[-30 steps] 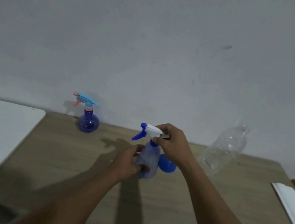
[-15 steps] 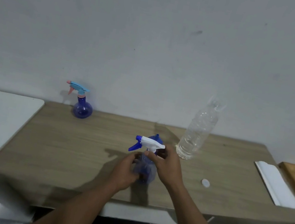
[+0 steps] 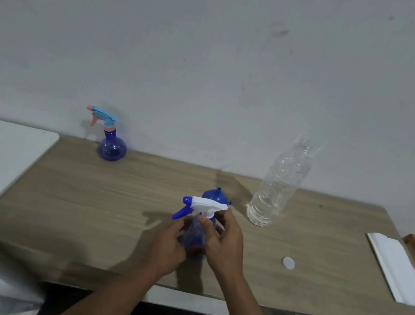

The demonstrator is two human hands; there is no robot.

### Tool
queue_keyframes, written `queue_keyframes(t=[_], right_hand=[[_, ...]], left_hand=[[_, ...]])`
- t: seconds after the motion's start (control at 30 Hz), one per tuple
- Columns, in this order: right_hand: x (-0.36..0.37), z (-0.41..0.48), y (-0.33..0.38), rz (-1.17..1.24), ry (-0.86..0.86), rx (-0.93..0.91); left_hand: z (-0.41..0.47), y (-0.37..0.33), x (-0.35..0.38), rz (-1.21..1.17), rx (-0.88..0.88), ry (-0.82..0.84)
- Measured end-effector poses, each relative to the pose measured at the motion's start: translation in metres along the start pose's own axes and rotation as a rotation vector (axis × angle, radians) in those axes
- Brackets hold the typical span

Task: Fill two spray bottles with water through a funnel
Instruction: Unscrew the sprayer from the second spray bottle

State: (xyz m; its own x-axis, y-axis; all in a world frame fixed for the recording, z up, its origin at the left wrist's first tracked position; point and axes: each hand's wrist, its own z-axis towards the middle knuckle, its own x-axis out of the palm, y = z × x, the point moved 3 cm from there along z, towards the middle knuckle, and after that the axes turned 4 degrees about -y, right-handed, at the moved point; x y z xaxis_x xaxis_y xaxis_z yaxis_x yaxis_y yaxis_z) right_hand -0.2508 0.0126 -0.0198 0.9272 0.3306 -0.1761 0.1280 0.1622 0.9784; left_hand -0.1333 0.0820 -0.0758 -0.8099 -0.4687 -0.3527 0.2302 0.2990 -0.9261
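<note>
Two sprayers stand on the table (image 3: 83, 205): the far spray bottle (image 3: 112, 147) by the wall, and the near spray bottle (image 3: 195, 233) with the left hand (image 3: 168, 244) wrapped round its body and the right hand (image 3: 225, 242) curled round its neck, one funnel (image 3: 215, 195) just behind, one water bottle (image 3: 278, 185) holding little water, one cap (image 3: 288, 263).

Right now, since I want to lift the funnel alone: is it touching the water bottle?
Apart. The head view shows bare table between the funnel and the water bottle.
</note>
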Motion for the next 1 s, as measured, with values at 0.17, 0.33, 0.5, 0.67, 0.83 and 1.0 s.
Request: queue_keyframes(t=[0.17,0.33,0.5,0.67,0.83,1.0], right_hand=[[0.000,-0.002,-0.009,-0.005,0.029,-0.059],[0.002,-0.002,-0.009,-0.012,0.045,-0.139],[0.002,-0.003,-0.012,-0.104,0.045,-0.194],[0.000,0.001,-0.012,-0.074,0.115,-0.144],[0.002,0.005,-0.010,-0.021,0.109,-0.075],[0.006,0.005,-0.016,-0.011,0.093,-0.106]], left_hand=[[-0.004,-0.002,0.000,0.086,-0.011,-0.019],[-0.008,-0.006,0.000,0.102,-0.007,-0.023],[-0.007,-0.001,0.000,0.155,-0.024,-0.033],[0.003,0.009,-0.002,0.040,-0.068,-0.016],[0.008,0.015,-0.004,-0.034,-0.073,-0.035],[0.012,0.016,-0.002,-0.084,0.017,0.021]])
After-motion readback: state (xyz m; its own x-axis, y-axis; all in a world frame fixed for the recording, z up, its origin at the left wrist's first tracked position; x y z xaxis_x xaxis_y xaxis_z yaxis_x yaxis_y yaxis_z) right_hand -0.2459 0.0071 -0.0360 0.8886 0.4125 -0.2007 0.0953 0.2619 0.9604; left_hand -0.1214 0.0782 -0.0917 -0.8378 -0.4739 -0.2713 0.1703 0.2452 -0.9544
